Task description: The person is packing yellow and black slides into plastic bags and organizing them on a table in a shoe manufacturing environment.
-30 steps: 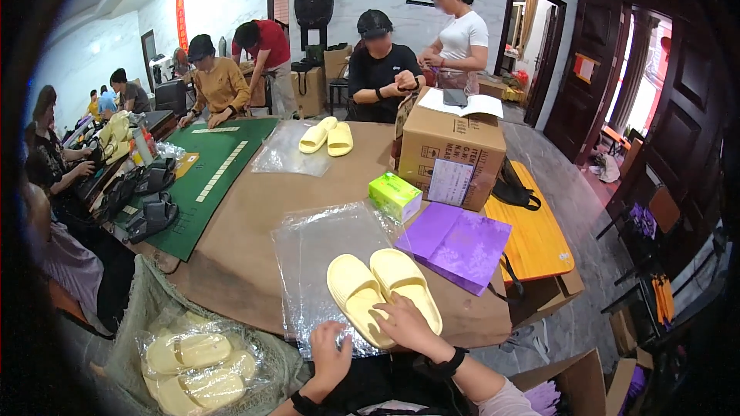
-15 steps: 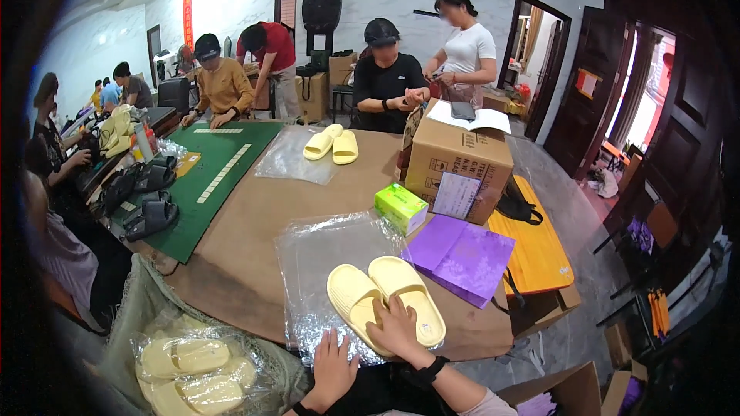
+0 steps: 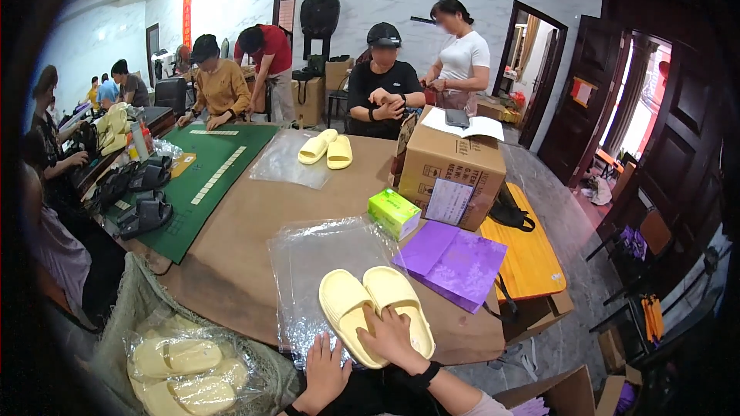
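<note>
A pair of pale yellow slippers [image 3: 375, 310] lies side by side near the table's front edge, toes pointing away from me. They rest partly on flat, clear plastic bags [image 3: 301, 277]. My right hand [image 3: 388, 337] lies over the inner edges of the two slippers, its fingers spread and touching them below the straps. Just left of the slippers, my left hand [image 3: 326, 370] rests on the plastic at the table edge. Its fingers are stretched out and hold nothing.
A purple folded sheet [image 3: 455, 262], a green tissue box [image 3: 394, 214] and a large carton [image 3: 451, 166] stand to the right. Bagged yellow slippers [image 3: 185, 374] fill a sack at lower left. Another yellow pair [image 3: 324, 149] lies farther back. Several people work around the table.
The view has shifted slightly. My hands stay at the slippers and the plastic with almost no movement. Across the table, the person in black has moved their hands.
</note>
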The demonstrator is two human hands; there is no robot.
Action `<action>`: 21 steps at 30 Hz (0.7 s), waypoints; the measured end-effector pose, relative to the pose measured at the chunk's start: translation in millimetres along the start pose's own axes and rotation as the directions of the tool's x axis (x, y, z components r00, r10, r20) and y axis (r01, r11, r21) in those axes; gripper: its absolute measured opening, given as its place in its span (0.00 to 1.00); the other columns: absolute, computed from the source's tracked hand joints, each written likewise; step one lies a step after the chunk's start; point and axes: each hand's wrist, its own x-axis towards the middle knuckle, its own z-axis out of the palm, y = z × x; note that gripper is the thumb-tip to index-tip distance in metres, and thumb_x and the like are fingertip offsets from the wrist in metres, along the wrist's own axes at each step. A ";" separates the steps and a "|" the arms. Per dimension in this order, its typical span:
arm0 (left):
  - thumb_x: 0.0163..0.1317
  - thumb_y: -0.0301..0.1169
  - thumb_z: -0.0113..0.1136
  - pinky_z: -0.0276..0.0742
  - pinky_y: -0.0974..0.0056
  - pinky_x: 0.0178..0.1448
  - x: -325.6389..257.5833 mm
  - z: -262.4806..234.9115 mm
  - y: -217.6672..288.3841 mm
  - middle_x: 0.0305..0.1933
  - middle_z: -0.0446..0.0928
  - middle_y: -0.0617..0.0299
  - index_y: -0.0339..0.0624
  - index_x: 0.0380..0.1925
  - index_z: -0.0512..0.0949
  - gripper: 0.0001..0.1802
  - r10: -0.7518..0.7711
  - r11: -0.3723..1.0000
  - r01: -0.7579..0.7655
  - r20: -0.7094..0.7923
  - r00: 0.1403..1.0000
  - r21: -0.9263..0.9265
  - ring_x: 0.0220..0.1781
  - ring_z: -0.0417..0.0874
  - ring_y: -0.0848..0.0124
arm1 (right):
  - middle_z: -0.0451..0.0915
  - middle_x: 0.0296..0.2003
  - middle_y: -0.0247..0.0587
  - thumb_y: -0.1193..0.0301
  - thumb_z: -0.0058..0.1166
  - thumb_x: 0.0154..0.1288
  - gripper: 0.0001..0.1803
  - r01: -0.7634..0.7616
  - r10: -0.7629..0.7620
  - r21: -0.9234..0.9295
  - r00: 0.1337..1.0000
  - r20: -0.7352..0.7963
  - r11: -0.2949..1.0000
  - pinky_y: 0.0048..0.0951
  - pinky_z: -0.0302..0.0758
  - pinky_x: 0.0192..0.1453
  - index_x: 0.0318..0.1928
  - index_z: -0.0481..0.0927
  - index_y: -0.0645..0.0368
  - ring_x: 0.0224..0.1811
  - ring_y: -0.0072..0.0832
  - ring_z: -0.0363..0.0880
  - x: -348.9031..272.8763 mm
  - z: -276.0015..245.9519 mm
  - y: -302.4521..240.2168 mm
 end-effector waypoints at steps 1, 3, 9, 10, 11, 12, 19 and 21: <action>0.54 0.38 0.60 0.58 0.43 0.65 0.7 -1.4 1.0 0.62 0.62 0.34 0.33 0.54 0.69 0.29 0.009 1.000 -0.009 -0.004 1.000 -0.010 0.64 0.61 0.40 | 0.72 0.51 0.52 0.52 0.48 0.60 0.33 0.010 -0.010 0.036 1.000 0.013 0.999 0.47 0.56 0.55 0.62 0.68 0.56 0.60 0.41 0.64 -3.3 -2.5 -0.4; 0.53 0.36 0.60 0.59 0.43 0.63 0.2 -1.4 0.3 0.61 0.62 0.32 0.32 0.53 0.68 0.29 0.016 1.000 -0.016 -0.005 1.000 -0.014 0.63 0.62 0.37 | 0.73 0.49 0.51 0.52 0.49 0.60 0.32 0.011 -0.015 0.114 0.999 0.040 0.993 0.46 0.57 0.55 0.61 0.68 0.56 0.59 0.40 0.65 -9.1 -10.2 -5.4; 0.50 0.38 0.62 0.56 0.42 0.66 -0.8 0.4 -0.9 0.62 0.62 0.34 0.34 0.52 0.69 0.29 -0.008 1.000 0.009 0.028 1.000 -0.015 0.65 0.61 0.40 | 0.74 0.47 0.50 0.53 0.49 0.60 0.32 0.036 -0.046 0.132 0.996 0.075 0.991 0.45 0.58 0.55 0.61 0.68 0.57 0.56 0.40 0.68 -13.5 -19.2 -11.0; 0.50 0.38 0.62 0.56 0.42 0.65 -0.8 0.1 -1.1 0.62 0.62 0.35 0.34 0.52 0.69 0.30 -0.004 1.000 0.004 0.023 1.000 -0.016 0.65 0.61 0.40 | 0.74 0.47 0.50 0.53 0.49 0.60 0.32 0.034 -0.046 0.138 0.995 0.090 0.990 0.46 0.58 0.55 0.61 0.68 0.57 0.57 0.40 0.68 -13.7 -19.8 -11.7; 0.50 0.38 0.62 0.56 0.42 0.65 -0.2 -0.2 -1.2 0.62 0.62 0.35 0.34 0.52 0.69 0.30 0.001 1.000 0.000 0.016 1.000 -0.017 0.65 0.61 0.40 | 0.74 0.48 0.52 0.53 0.49 0.59 0.33 0.043 -0.052 0.119 0.996 0.066 0.992 0.46 0.58 0.56 0.61 0.67 0.57 0.57 0.41 0.67 -13.7 -16.3 -10.2; 0.50 0.38 0.62 0.56 0.42 0.65 0.2 -0.5 -1.2 0.62 0.62 0.35 0.34 0.52 0.69 0.30 0.002 1.000 -0.002 0.017 1.000 -0.014 0.65 0.61 0.40 | 0.74 0.48 0.52 0.53 0.49 0.59 0.33 0.043 -0.051 0.122 0.997 0.065 0.992 0.46 0.58 0.56 0.61 0.67 0.57 0.57 0.41 0.67 -13.7 -14.5 -9.2; 0.51 0.38 0.60 0.55 0.43 0.66 0.0 -1.3 -1.0 0.61 0.63 0.35 0.34 0.51 0.70 0.28 0.021 0.999 -0.022 0.017 1.000 0.028 0.64 0.62 0.40 | 0.73 0.49 0.56 0.51 0.48 0.60 0.34 0.030 -0.041 0.103 0.994 0.102 0.994 0.49 0.58 0.57 0.62 0.66 0.58 0.58 0.43 0.67 -17.1 -1.8 -1.0; 0.51 0.38 0.60 0.55 0.43 0.65 -0.6 -0.9 -1.2 0.61 0.63 0.35 0.34 0.51 0.70 0.28 0.031 0.999 -0.031 0.002 1.000 0.029 0.64 0.62 0.40 | 0.73 0.47 0.57 0.50 0.48 0.60 0.34 0.024 -0.035 0.113 0.995 0.092 0.993 0.49 0.57 0.59 0.62 0.67 0.56 0.58 0.43 0.66 -18.4 1.6 0.0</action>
